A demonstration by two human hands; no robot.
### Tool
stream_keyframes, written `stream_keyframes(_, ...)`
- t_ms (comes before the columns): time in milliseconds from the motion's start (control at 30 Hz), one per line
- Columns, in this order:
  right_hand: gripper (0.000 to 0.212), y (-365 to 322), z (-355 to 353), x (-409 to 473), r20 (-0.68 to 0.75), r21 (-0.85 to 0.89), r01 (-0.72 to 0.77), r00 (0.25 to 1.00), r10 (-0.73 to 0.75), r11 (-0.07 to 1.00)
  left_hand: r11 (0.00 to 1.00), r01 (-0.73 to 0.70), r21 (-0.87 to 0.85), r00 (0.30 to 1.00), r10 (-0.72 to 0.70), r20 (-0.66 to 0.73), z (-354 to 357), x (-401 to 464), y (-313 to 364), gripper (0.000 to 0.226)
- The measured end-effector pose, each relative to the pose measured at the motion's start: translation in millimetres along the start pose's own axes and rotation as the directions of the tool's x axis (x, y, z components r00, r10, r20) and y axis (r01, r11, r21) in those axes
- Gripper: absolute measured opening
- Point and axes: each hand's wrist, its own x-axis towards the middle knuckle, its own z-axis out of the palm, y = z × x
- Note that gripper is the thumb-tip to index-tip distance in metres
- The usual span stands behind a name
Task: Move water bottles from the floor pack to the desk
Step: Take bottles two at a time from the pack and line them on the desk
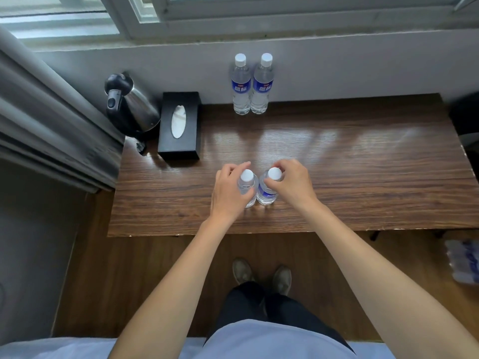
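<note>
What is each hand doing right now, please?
Left hand: fingers curled round the left clear plastic water bottle with a white cap.
Right hand: pinching the neck of the right matching bottle.

I see soft daylight entering through the window (233, 11) at the top, leaving pale glare streaks across the middle of the desk (337, 161). The floor below the desk's near edge is dimmer. Straight lines bow toward the picture's edges, and the bottle pack (464, 260) at far right is blurred.
</note>
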Motion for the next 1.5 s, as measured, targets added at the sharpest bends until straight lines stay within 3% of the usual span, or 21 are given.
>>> stream_keyframes(100, 0.036, 8.1, -4.5, 1.9, 0.066, 0.096, 0.012, 0.998, -0.019, 0.995, 0.998, 0.025, -0.057, 1.000, -0.025, -0.003, 9.0, -6.7, -7.6, 0.076)
stream_keyframes(233, 0.044, 24.4, -6.5, -1.3, 0.092, 0.266, -0.019, 0.996, -0.005, 0.964, 0.943, 0.245, -0.225, 0.969, -0.245, 0.028, 22.2, -16.7, -21.4, 0.099)
stream_keyframes(333, 0.061, 61.0, 13.0, -4.7, 0.206, 0.255, -0.110, 0.977, 0.057, 0.961, 0.891, 0.394, -0.225, 0.918, -0.374, 0.128, 56.1, -26.5, -42.0, 0.104)
stream_keyframes(400, 0.066, 61.0, 16.6, -6.9, 0.175, 0.255, -0.095, 0.983, 0.051, 0.962, 0.881, 0.405, -0.245, 0.914, -0.380, 0.145, 53.7, -26.4, -47.9, 0.104)
stream_keyframes(567, 0.070, 79.1, 37.0, 0.3, 0.130, 0.249, -0.068, 0.991, 0.036, 0.966, 0.864, 0.382, -0.328, 0.921, -0.385, 0.057, 73.1, -19.4, -57.4, 0.091)
stream_keyframes(767, 0.065, 107.4, 70.0, 2.2, 0.064, 0.146, 0.016, 0.998, -0.025, 0.989, 0.904, 0.313, -0.290, 0.920, -0.365, -0.146, 103.5, -18.1, -64.0, 0.069)
stream_keyframes(867, 0.065, 118.1, 87.6, 3.0, -0.003, 0.200, 0.060, 0.998, -0.060, 0.978, 0.913, 0.273, -0.302, 0.896, -0.356, -0.265, 117.5, -18.8, -68.6, 0.062)
stream_keyframes(1100, 0.071, 130.5, 103.2, 7.9, -0.117, 0.381, 0.102, 0.991, -0.062, 0.919, 0.921, 0.177, -0.348, 0.862, -0.315, -0.396, 143.9, -14.6, -78.2, 0.069)
stream_keyframes(1300, 0.056, 132.0, 103.2, 14.3, -0.124, 0.389, 0.157, 0.985, -0.117, 0.908, 0.935, 0.113, -0.337, 0.871, -0.257, -0.419, 148.7, -11.3, -91.7, 0.066)
stream_keyframes(1500, 0.058, 132.4, 105.3, 14.0, -0.162, 0.375, 0.159, 0.981, -0.104, 0.913, 0.953, 0.025, -0.302, 0.918, -0.141, -0.371, 143.4, -10.6, -102.7, 0.059)
